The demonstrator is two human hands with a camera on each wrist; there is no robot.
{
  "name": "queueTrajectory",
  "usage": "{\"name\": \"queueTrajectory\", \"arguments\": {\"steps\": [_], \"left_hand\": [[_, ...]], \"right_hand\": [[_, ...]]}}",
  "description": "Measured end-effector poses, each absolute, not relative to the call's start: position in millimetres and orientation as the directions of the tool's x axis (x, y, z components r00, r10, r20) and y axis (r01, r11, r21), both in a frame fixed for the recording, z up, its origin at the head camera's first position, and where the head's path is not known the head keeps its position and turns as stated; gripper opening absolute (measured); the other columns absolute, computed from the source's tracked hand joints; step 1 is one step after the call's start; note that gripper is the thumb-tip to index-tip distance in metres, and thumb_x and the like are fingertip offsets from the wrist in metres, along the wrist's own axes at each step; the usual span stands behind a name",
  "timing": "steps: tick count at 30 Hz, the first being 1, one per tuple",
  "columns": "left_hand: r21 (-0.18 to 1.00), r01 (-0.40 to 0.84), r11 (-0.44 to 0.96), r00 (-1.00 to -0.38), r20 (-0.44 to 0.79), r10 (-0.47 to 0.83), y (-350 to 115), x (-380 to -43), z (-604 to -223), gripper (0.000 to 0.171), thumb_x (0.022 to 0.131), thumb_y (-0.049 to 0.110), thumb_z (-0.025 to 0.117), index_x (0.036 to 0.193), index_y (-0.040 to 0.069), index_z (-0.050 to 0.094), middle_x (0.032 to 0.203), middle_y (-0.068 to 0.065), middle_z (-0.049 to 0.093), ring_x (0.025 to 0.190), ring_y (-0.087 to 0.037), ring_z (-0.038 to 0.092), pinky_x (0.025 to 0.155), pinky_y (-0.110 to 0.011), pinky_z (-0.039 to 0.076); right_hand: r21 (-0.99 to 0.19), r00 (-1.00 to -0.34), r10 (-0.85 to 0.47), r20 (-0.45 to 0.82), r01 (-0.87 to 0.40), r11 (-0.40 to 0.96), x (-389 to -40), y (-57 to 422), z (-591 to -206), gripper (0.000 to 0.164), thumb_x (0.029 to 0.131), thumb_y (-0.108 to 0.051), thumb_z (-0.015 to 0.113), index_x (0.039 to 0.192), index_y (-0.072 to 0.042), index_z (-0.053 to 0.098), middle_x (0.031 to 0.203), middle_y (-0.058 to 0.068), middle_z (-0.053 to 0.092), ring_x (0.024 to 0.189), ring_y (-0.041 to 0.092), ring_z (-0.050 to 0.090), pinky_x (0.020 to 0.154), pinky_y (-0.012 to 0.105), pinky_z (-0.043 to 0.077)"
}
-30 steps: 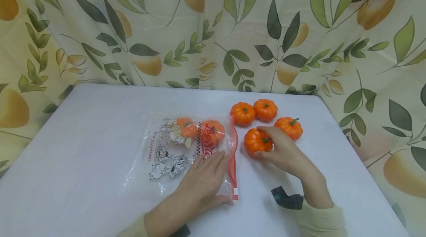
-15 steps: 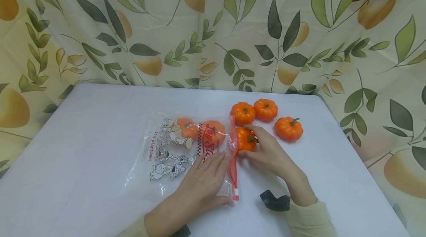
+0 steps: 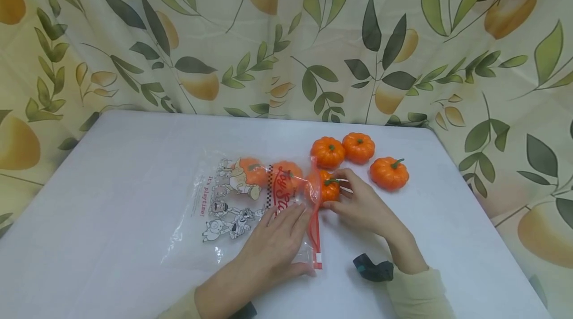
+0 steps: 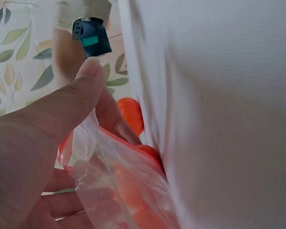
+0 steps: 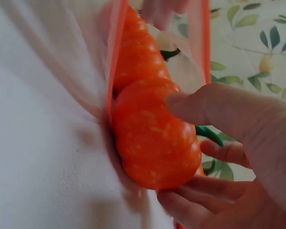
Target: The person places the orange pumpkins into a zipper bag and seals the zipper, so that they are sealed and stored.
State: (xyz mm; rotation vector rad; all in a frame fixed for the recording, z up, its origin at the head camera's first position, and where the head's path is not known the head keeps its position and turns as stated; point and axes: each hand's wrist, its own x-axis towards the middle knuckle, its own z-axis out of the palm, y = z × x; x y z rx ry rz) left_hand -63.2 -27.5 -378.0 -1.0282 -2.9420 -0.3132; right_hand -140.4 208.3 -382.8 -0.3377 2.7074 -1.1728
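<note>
The grip is narrow: the right hand [image 3: 360,205] pinches an orange pumpkin [image 3: 330,192], thumb on one side, fingers curled against the other. That pumpkin sits at the mouth of a clear printed bag [image 3: 188,229], one part behind the film, the rest outside the red zip strip [image 3: 318,242]. The left hand [image 3: 268,249] lies on the bag, fingers straight, thumb well apart from them.

The pumpkin looks light and fairly stiff (a hollow toy, I would guess), with a glossy, ribbed skin that may slide a little under dry fingertips. Its rounded flanks seem the best hold, thumb and fingers opposite each other in the grooves; the thin green stem looks a poor handle. The bag should be floppy and slick, so it wants steadying near the mouth, where the film could snag on a stem.

Inside lie two pumpkins, one [image 3: 287,174] nearer the mouth and one [image 3: 252,170] deeper; three others [image 3: 389,173] rest outside on the white table [image 3: 112,184].
</note>
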Motion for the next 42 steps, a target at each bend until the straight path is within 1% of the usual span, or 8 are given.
{"name": "queueTrajectory", "arguments": {"steps": [4, 10, 15, 20, 24, 33, 38, 42], "left_hand": [[0.190, 0.613, 0.767, -0.787, 0.060, 0.614, -28, -63, -378, 0.100, 0.078, 0.065, 0.070, 0.154, 0.012, 0.033, 0.158, -0.005, 0.040, 0.145, -0.023, 0.039, 0.118, -0.054, 0.032], [0.182, 0.613, 0.769, -0.786, 0.047, 0.616, -28, -64, -378, 0.099, 0.078, 0.063, 0.072, 0.154, 0.013, 0.032, 0.156, -0.003, 0.042, 0.145, -0.022, 0.039, 0.118, -0.054, 0.032], [0.120, 0.647, 0.753, -0.763, 0.108, 0.638, -30, -63, -380, 0.100, 0.078, 0.065, 0.071, 0.153, 0.012, 0.034, 0.155, -0.005, 0.043, 0.143, -0.022, 0.042, 0.118, -0.052, 0.033], [0.095, 0.659, 0.747, -0.752, 0.114, 0.649, -30, -64, -381, 0.101, 0.077, 0.067, 0.069, 0.154, 0.013, 0.033, 0.157, -0.005, 0.042, 0.143, -0.022, 0.041, 0.119, -0.051, 0.033], [0.066, 0.665, 0.744, -0.746, 0.112, 0.657, -29, -64, -381, 0.102, 0.077, 0.069, 0.068, 0.154, 0.013, 0.034, 0.156, -0.004, 0.042, 0.144, -0.022, 0.041, 0.119, -0.050, 0.033], [0.045, 0.673, 0.738, -0.737, 0.114, 0.666, -30, -64, -381, 0.100, 0.079, 0.068, 0.067, 0.155, 0.013, 0.033, 0.157, -0.004, 0.042, 0.144, -0.022, 0.041, 0.119, -0.050, 0.032], [0.047, 0.674, 0.737, -0.737, 0.116, 0.666, -30, -64, -382, 0.100, 0.079, 0.068, 0.068, 0.155, 0.013, 0.033, 0.157, -0.004, 0.041, 0.144, -0.022, 0.041, 0.119, -0.049, 0.032], [0.056, 0.672, 0.738, -0.739, 0.105, 0.665, -30, -64, -381, 0.100, 0.079, 0.068, 0.067, 0.155, 0.013, 0.033, 0.158, -0.004, 0.040, 0.144, -0.021, 0.040, 0.119, -0.049, 0.032]], "right_hand": [[-0.780, -0.948, -0.311, -0.063, -0.148, 0.608, -142, 212, -386, 0.053, 0.088, -0.012, 0.073, 0.135, -0.011, 0.048, 0.141, 0.013, 0.053, 0.132, 0.038, 0.054, 0.105, 0.051, 0.047], [-0.817, -0.961, -0.270, -0.064, -0.105, 0.568, -145, 206, -389, 0.056, 0.086, -0.016, 0.076, 0.134, -0.011, 0.047, 0.142, 0.013, 0.052, 0.130, 0.037, 0.055, 0.103, 0.051, 0.049], [-0.837, -0.964, -0.255, -0.074, -0.079, 0.541, -145, 202, -393, 0.056, 0.087, -0.019, 0.076, 0.132, -0.010, 0.045, 0.143, 0.013, 0.052, 0.133, 0.038, 0.052, 0.104, 0.051, 0.048], [-0.902, -0.958, -0.280, -0.068, -0.060, 0.427, -145, 200, -400, 0.052, 0.088, -0.013, 0.074, 0.129, -0.004, 0.042, 0.140, 0.017, 0.049, 0.137, 0.038, 0.048, 0.108, 0.046, 0.044], [-0.930, -0.959, -0.277, -0.067, -0.041, 0.365, -146, 198, -405, 0.051, 0.089, -0.012, 0.072, 0.130, -0.003, 0.042, 0.141, 0.018, 0.049, 0.135, 0.037, 0.050, 0.105, 0.038, 0.048], [-0.891, -0.977, -0.211, 0.031, -0.122, 0.436, -146, 190, -414, 0.050, 0.090, -0.015, 0.072, 0.134, -0.009, 0.048, 0.134, 0.010, 0.055, 0.123, 0.028, 0.056, 0.104, 0.044, 0.050], [-0.896, -0.986, -0.169, 0.004, -0.078, 0.437, -146, 187, -415, 0.049, 0.090, -0.018, 0.072, 0.133, -0.010, 0.049, 0.129, 0.010, 0.058, 0.118, 0.026, 0.059, 0.099, 0.035, 0.054], [-0.899, -0.990, -0.138, 0.001, -0.062, 0.433, -145, 183, -415, 0.040, 0.091, -0.015, 0.071, 0.122, -0.005, 0.049, 0.123, 0.012, 0.059, 0.116, 0.026, 0.060, 0.098, 0.031, 0.055]]}}
